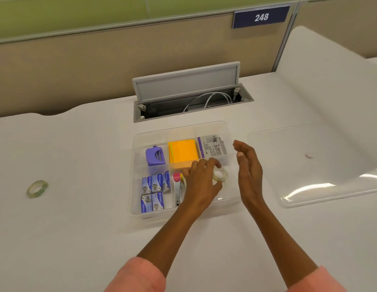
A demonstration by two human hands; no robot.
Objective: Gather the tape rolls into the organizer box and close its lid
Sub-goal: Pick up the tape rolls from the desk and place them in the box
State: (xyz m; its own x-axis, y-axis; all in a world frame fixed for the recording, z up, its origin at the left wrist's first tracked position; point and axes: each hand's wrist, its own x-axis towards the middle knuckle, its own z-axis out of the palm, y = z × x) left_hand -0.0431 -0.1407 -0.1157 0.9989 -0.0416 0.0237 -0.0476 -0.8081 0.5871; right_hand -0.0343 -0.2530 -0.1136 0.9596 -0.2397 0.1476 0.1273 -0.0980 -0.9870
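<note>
Head view: left hand (201, 182) pinches a clear tape roll (220, 175) over the organizer box (139, 209); right hand (249, 171) hovers spread; second tape roll (37, 188) lies near the table's (78, 239) left edge.

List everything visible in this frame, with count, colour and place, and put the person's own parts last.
organizer box: one, clear, desk centre, lid off
lid: one, clear, flat on the desk right of the box
tape rolls: two, clear; one on the desk far left, one in the left hand over the box's front right compartment
purple item: one, back left compartment
sticky notes: one orange-yellow pad, back middle compartment
grey packet: one, back right compartment
small blue boxes: about five, front left compartment
cable hatch: one, grey, open, behind the box
number sign: one, blue, reads 248, on the partition
hands: left gripping tape; right open, empty, beside the box
sleeves: two, pink
</note>
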